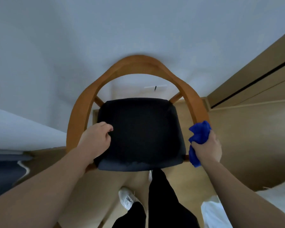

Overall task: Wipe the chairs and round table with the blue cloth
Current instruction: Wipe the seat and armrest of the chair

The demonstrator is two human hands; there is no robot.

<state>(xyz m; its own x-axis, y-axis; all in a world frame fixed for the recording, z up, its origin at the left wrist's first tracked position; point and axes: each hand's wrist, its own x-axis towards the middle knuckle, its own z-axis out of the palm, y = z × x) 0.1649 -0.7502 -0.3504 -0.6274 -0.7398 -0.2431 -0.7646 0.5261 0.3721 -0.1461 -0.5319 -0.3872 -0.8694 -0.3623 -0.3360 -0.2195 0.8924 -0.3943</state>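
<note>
In right fingers [211,137], blue cloth [199,134]

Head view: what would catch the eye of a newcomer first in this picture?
The wooden chair with a curved back rail and black padded seat fills the centre, seen from above. The bright blue cloth stands out at the rail's right front end, bunched in the right hand. The left hand lies with curled fingers at the seat's left edge.

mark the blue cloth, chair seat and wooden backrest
blue cloth [200,133], head view, bunched upper part
chair seat [140,129], head view, middle of cushion
wooden backrest [138,62], head view, top of curve
</note>
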